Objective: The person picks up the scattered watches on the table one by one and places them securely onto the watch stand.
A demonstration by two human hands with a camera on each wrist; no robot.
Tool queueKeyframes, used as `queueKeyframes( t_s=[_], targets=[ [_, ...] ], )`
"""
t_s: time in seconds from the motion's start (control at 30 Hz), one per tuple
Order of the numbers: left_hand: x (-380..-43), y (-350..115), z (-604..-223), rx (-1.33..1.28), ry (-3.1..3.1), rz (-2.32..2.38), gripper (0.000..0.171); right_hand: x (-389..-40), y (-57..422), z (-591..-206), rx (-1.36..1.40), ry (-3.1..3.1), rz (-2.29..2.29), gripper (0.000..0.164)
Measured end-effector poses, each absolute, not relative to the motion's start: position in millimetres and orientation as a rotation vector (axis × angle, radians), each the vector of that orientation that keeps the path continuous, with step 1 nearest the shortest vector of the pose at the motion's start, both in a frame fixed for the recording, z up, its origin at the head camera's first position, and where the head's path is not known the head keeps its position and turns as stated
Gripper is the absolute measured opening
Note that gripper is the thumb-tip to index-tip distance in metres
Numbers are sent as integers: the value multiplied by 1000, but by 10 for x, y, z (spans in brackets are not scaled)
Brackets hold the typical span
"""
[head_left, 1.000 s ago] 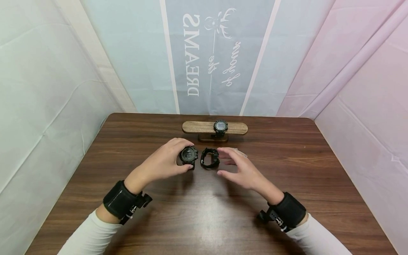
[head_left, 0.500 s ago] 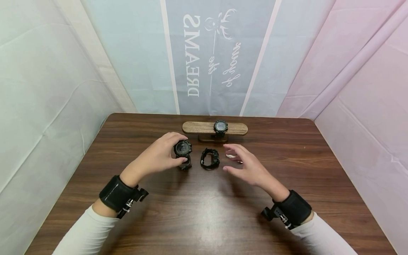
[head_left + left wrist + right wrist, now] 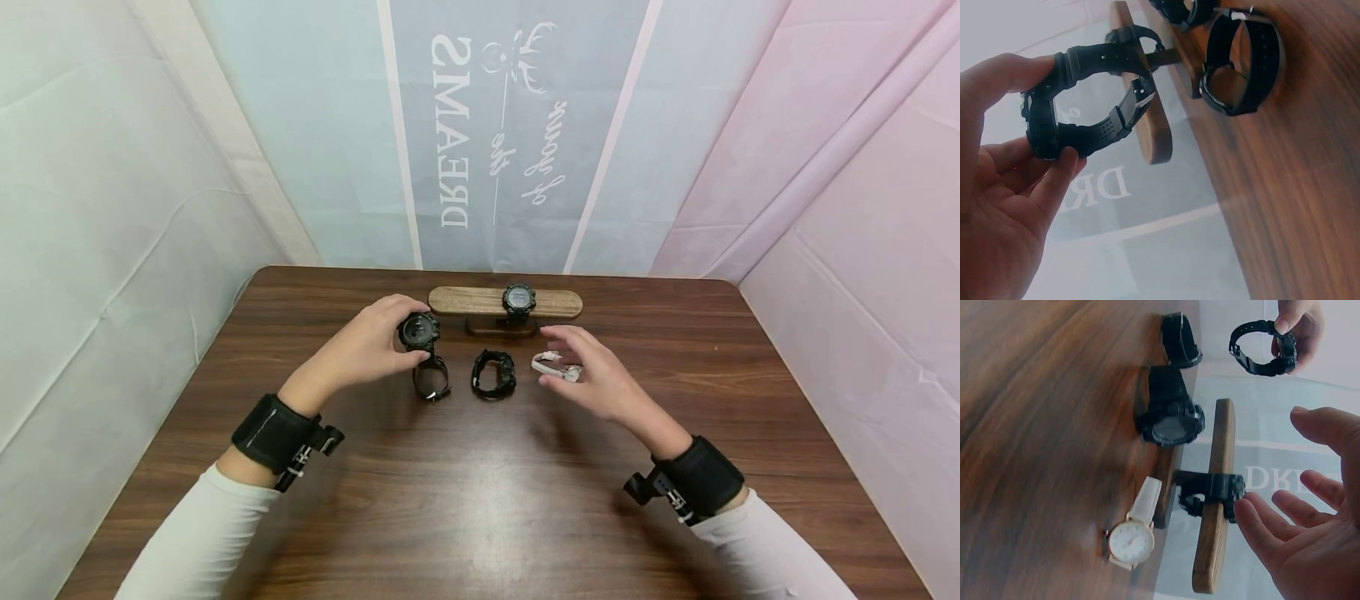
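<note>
In the head view my left hand (image 3: pixel 352 354) pinches a chunky black wristwatch (image 3: pixel 418 332) by its case, between thumb and fingertips. Its buckled strap hangs as a loop in the left wrist view, raised above the table. Below that hand a slimmer black wristwatch (image 3: pixel 1263 65) stands on its side on the table. My right hand (image 3: pixel 600 375) holds nothing, fingers loosely bent over a white-strapped wristwatch (image 3: pixel 1131 542) with a pale round dial. Between the hands stands another chunky black wristwatch (image 3: pixel 507 375). A further black digital wristwatch (image 3: pixel 519 298) is strapped on the wooden display stand (image 3: pixel 467 301).
The stand is near the back edge of the dark wood table (image 3: pixel 480 500), its bar running left to right on a small base. Behind hangs a blue-grey cloth (image 3: pixel 495 242) with mirrored lettering. White curtains (image 3: pixel 90 250) close off both sides.
My left hand has lifted the chunky watch and carried it left and back, uncovering the slimmer black watch. My right hand has drawn away to the right, and the white-strapped watch now shows more fully.
</note>
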State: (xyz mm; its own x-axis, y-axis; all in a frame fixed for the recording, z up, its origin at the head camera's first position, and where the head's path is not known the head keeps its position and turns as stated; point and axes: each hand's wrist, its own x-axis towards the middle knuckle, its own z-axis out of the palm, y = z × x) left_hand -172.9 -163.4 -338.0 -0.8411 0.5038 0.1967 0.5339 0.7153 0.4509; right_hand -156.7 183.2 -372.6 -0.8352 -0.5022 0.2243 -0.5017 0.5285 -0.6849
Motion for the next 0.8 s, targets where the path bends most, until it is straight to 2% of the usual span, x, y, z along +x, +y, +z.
queueKeyframes(
  t_s=[0.8],
  targets=[
    [-2236,-1793,-3492,-743,-2911,-708,58,-1992,2132,-3688,-849,2934,-1015,58]
  ],
)
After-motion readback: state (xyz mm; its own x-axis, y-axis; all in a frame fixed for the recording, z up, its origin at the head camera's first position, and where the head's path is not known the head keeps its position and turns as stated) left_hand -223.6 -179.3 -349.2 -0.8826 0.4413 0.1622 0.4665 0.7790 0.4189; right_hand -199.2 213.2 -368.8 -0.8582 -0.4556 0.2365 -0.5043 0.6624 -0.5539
